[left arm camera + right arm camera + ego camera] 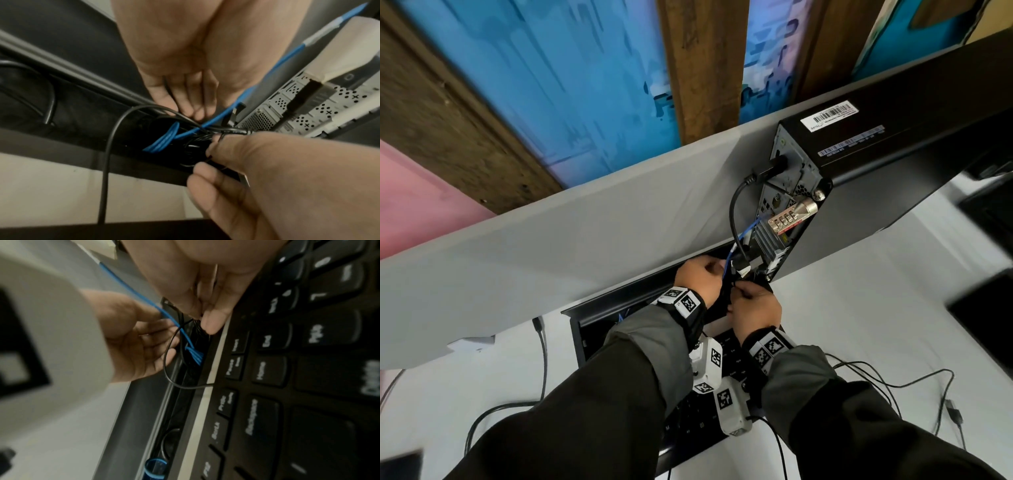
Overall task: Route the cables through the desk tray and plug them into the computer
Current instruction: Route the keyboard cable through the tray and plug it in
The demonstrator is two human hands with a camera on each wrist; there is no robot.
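The black computer [893, 147] lies on the white desk, its perforated rear panel [308, 110] facing the black desk tray [619, 301]. A blue cable [748, 229] runs from the panel down into the tray, where it is bundled [162, 141]. My left hand [193, 113] reaches into the tray with fairly straight fingers, its fingertips against the cables. My right hand [205, 321] pinches a thin black cable [107, 162] between thumb and fingers just above the tray, close to the panel's bottom corner. That cable loops out over the tray's front edge.
A thick black power cable [732, 209] is plugged into the panel, and a metal combination lock [787, 219] hangs from it. A grey partition [585, 222] stands right behind the tray. A black keyboard [298, 369] lies under my wrists. Loose thin cables [893, 380] trail at right.
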